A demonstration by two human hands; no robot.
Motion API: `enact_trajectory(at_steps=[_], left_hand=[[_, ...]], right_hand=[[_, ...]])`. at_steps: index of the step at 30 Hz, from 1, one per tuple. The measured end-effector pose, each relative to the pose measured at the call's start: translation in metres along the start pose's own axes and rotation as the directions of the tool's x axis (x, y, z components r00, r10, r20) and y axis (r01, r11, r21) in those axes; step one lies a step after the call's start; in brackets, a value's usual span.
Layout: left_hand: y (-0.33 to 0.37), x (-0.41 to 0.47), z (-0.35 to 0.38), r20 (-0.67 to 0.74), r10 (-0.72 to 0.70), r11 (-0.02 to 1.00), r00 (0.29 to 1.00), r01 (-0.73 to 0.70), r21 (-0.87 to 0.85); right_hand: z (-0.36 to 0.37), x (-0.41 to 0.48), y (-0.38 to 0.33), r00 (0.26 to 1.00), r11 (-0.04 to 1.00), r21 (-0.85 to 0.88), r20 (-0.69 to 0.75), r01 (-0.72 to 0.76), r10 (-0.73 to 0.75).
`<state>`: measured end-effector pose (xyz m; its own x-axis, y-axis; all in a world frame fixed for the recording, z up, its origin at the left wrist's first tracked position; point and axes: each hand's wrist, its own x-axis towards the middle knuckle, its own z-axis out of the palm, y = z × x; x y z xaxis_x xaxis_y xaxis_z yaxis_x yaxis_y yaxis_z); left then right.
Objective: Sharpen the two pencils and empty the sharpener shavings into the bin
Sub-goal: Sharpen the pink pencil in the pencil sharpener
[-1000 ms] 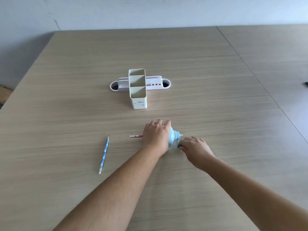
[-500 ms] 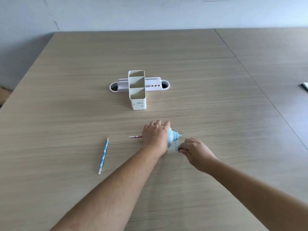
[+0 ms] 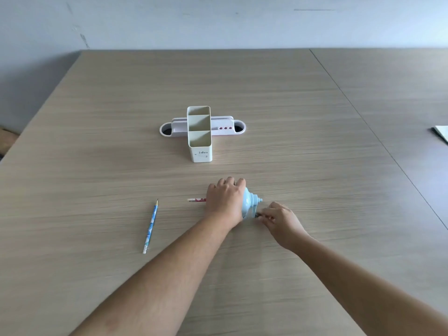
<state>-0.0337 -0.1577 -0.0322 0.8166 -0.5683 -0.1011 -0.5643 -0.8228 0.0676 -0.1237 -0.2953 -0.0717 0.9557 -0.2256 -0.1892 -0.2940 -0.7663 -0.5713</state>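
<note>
A light-blue sharpener (image 3: pixel 249 202) is held down on the desk (image 3: pixel 315 166) near the middle of the near half, under the left hand (image 3: pixel 226 200), whose grip is clenched over the sharpener's body. A red-patterned pencil (image 3: pixel 196 200) is seen sticking out from under that hand toward the left edge, lying flat; whether its tip is seated inside the sharpener cannot be told. The sharpener's crank handle (image 3: pixel 257 215) is pinched by the right hand (image 3: pixel 281 221), its fingertips closed on the small dark knob. A blue pencil (image 3: pixel 151 225) is left lying on the desk well apart, toward the left edge, its point aimed at the far edge. A white pen holder (image 3: pixel 199 134) is stood upright farther back, near the desk's centre, across a flat pale tray (image 3: pixel 238 127)
</note>
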Motion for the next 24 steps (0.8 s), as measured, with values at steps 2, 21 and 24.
enact_trajectory(at_steps=[2,21,24], left_hand=[[-0.001,-0.001,-0.002,0.016,0.016,1.000,1.000,-0.016,-0.008],[-0.077,-0.033,-0.027,0.034,-0.060,0.993,0.998,0.063,-0.100],[-0.070,-0.029,-0.021,-0.023,-0.013,1.000,1.000,0.012,-0.016]], right_hand=[[-0.008,-0.003,-0.001,0.998,0.994,0.094,0.045,-0.050,0.046],[-0.057,0.024,-0.100,0.963,0.963,-0.108,0.133,0.248,-0.234],[-0.034,0.024,-0.100,0.961,0.948,-0.196,0.169,0.250,-0.219]])
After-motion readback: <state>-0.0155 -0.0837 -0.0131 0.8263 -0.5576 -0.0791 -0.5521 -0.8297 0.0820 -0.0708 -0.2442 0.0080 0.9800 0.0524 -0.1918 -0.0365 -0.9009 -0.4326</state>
